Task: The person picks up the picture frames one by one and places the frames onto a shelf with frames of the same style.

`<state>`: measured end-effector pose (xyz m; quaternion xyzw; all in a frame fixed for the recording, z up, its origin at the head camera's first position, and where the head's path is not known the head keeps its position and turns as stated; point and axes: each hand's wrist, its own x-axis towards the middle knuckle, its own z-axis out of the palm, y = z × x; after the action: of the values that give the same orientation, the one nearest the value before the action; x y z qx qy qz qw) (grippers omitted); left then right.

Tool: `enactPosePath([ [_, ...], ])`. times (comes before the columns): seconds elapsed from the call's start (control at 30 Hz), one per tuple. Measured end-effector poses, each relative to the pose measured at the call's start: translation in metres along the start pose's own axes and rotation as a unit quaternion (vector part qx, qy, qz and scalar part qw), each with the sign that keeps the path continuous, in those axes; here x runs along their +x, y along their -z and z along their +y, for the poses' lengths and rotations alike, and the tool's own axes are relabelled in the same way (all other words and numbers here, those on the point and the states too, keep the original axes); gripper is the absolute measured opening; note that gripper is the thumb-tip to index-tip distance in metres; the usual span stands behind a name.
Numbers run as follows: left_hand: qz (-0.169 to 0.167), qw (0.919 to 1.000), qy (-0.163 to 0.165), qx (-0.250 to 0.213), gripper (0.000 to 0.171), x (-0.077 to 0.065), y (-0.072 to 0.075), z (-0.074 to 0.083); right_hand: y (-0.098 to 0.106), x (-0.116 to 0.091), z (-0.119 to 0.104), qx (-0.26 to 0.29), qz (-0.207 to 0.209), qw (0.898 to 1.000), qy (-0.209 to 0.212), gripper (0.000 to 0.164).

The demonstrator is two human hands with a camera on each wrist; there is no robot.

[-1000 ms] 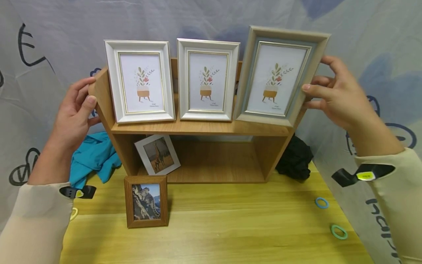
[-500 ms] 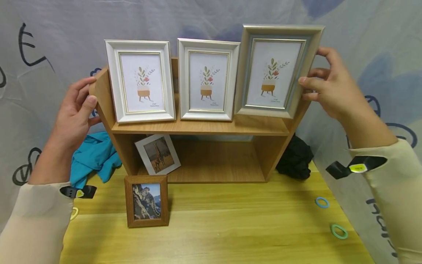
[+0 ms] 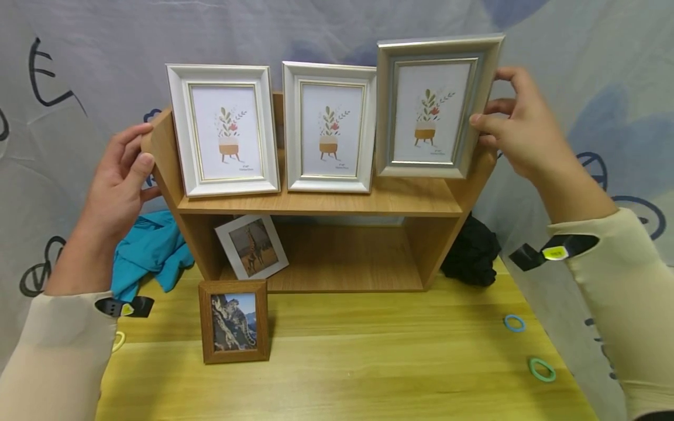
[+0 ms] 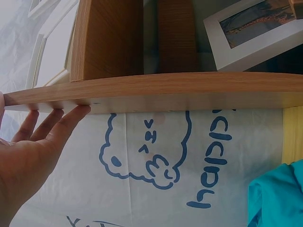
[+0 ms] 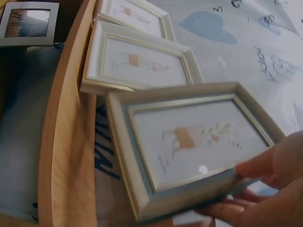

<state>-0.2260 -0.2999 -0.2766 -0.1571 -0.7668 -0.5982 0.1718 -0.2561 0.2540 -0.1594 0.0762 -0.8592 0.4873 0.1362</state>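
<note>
My right hand pinches a beige picture frame by its right edge, thumb on the front and fingers behind. In the head view this frame hangs above the upper board of a wooden shelf, overlapping the edge of the middle white picture frame. Another white picture frame stands at the left on the same board. All three show a potted plant print. My left hand grips the shelf's left side panel near its top; in the left wrist view its fingers press the panel's outer face.
A white-framed giraffe picture leans in the lower compartment. A brown wooden picture frame stands on the table in front. Blue cloth lies left, black cloth right. A blue ring and green ring lie right.
My right hand has lifted the beige picture frame up and leftward, from near the upper board to above it, and its tilt has lessened. My left hand stays on the shelf.
</note>
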Motion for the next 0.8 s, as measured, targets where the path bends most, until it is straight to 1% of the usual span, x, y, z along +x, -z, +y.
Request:
enactPosePath([
  [0.1, -0.001, 1.0, -0.002, -0.003, 0.051, 0.0, 0.0, 0.0, -0.008, -0.005, -0.002, -0.044, 0.013, 0.999, -0.004, 0.065],
  [0.2, 0.0, 1.0, -0.001, -0.005, 0.051, 0.0, -0.001, 0.0, -0.014, -0.009, -0.002, -0.068, 0.013, 0.997, -0.012, 0.065],
  [0.3, 0.0, 1.0, -0.001, -0.005, 0.051, 0.0, -0.001, -0.001, -0.019, -0.013, 0.001, -0.077, 0.008, 0.997, -0.021, 0.067],
  [0.4, 0.001, 1.0, -0.004, -0.006, 0.051, 0.001, -0.001, -0.001, -0.023, -0.015, 0.004, -0.084, 0.006, 0.996, -0.02, 0.067],
  [0.67, 0.001, 1.0, -0.004, 0.006, 0.051, 0.001, -0.001, -0.001, -0.037, -0.014, 0.009, -0.115, 0.013, 0.993, -0.029, 0.067],
  [0.8, 0.0, 1.0, -0.003, 0.007, 0.051, 0.001, -0.002, -0.001, -0.043, -0.013, 0.013, -0.105, 0.001, 0.994, -0.028, 0.068],
])
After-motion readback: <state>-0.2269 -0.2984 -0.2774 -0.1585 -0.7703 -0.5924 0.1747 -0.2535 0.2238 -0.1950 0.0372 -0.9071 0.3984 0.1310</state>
